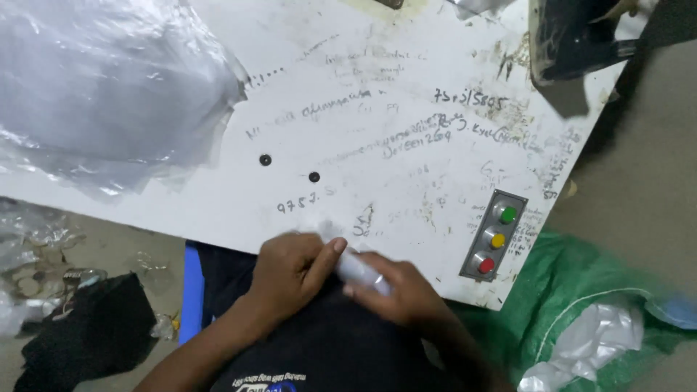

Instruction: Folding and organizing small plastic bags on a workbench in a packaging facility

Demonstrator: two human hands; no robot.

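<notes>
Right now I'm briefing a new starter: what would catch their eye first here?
Both hands, left hand and right hand, meet over a small pale tube at the near edge of the scribbled white table. Right of them sits a button panel; crumpled clear plastic covers the far left.

A small crumpled piece of clear plastic film (359,267), blurred, lies pinched at the white table's near edge.

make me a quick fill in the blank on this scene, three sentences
1. Both hands, left hand and right hand, hold a small clear ____ piece.
2. On the grey button panel, the middle round button is ____.
3. The crumpled clear plastic sheet lies on the scribbled white ____.

Missing words: plastic; yellow; table
</notes>
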